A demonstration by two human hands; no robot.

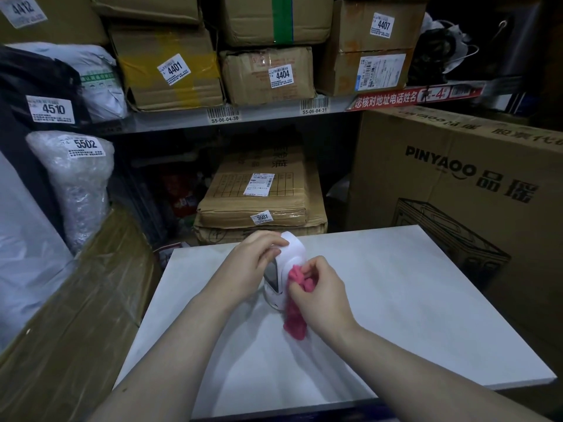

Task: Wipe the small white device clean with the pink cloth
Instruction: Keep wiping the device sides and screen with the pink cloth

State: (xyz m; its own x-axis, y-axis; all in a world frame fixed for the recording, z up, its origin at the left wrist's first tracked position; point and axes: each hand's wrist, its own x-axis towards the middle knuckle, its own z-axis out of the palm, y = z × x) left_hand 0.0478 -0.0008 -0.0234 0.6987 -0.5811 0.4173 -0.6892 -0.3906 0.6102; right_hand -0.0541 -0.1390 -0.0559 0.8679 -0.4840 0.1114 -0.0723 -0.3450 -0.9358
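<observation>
The small white device (291, 257) stands upright on the white tabletop (396, 300), with a grey screen facing left. My left hand (249, 263) grips its upper left side, fingers curled over the top edge. My right hand (316, 290) holds the pink cloth (297, 300) bunched against the device's right side; the cloth's loose end hangs down to the table. Both hands hide much of the device's body.
A large PINYAOO cardboard box (457, 184) stands right of the table. Brown boxes (259, 199) sit behind it on the lower shelf, more labelled boxes (170, 68) above. A taped carton (76, 300) and wrapped parcels (73, 184) crowd the left.
</observation>
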